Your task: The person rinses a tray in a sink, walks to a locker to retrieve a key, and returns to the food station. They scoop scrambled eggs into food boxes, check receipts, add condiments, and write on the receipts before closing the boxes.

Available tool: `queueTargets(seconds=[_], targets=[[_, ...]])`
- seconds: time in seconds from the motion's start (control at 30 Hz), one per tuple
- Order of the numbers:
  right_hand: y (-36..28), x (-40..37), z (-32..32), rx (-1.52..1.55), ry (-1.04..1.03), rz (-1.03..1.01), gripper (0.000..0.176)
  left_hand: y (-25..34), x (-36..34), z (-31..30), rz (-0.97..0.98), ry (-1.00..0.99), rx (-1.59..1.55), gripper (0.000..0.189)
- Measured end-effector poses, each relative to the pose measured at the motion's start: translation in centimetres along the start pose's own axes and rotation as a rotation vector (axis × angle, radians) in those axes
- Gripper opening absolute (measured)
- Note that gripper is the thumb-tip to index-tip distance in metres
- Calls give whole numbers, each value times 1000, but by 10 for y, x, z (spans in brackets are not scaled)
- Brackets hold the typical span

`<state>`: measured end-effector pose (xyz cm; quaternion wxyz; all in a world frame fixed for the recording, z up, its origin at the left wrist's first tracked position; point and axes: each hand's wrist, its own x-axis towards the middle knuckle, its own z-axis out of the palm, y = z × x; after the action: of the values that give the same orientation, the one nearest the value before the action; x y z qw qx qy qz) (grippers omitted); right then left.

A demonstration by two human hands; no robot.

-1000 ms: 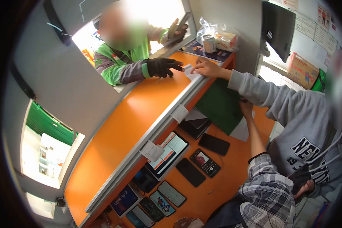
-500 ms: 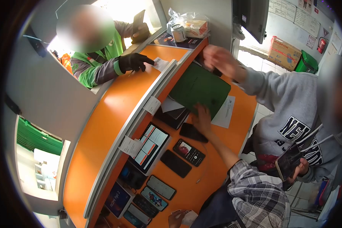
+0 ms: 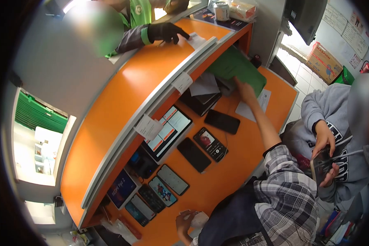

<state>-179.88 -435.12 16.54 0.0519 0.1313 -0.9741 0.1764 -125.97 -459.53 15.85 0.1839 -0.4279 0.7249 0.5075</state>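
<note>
My right hand (image 3: 247, 93) reaches far across the desk and is closed on the near edge of a green folder (image 3: 244, 69), which lies partly under the raised counter. Loose white paper (image 3: 206, 85) and a dark notebook (image 3: 199, 101) are beside the folder. A printed sheet (image 3: 263, 99) lies under my right forearm. Low in the view, my left hand (image 3: 184, 221) holds a crumpled white paper (image 3: 199, 219), its fingers partly hidden. Several phones lie near my left hand, one with a picture on its screen (image 3: 163, 191).
A tablet (image 3: 168, 133) leans below the counter ledge (image 3: 151, 100). A person's black-gloved hand (image 3: 166, 33) touches a paper slip (image 3: 196, 40) on the upper counter. To the right, a person in a grey hoodie (image 3: 336, 98) handles a phone (image 3: 323, 166). A can (image 3: 222, 11) stands at the back.
The green folder has shifted under the counter with my right hand at its edge. The hoodie wearer's outstretched hand has drawn back to the phone. The whole view has turned and shifted.
</note>
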Motion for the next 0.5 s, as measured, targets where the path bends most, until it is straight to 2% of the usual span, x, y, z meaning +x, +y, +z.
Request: queueTargets(seconds=[0.07,0.13,0.17,0.23,0.3,0.43,0.5], targets=[[9,2,-26,49,155,-56,62,-8,0,2,104,86,29,19],[17,2,-46,76,295,-98,59,2,-6,3,83,79,-18,18],[14,2,-55,71,286,-99,59,4,-8,3,76,77,-61,18],[9,-2,-72,26,182,48,56,-1,-8,4,98,63,-72,18],[-1,-9,-79,15,199,43,56,-9,-2,5,130,53,-84,18],[-26,-13,-59,-39,263,-21,55,-1,-5,5,142,41,-13,18],[-22,-6,-25,-43,461,-202,48,15,-10,5,156,30,45,17]])
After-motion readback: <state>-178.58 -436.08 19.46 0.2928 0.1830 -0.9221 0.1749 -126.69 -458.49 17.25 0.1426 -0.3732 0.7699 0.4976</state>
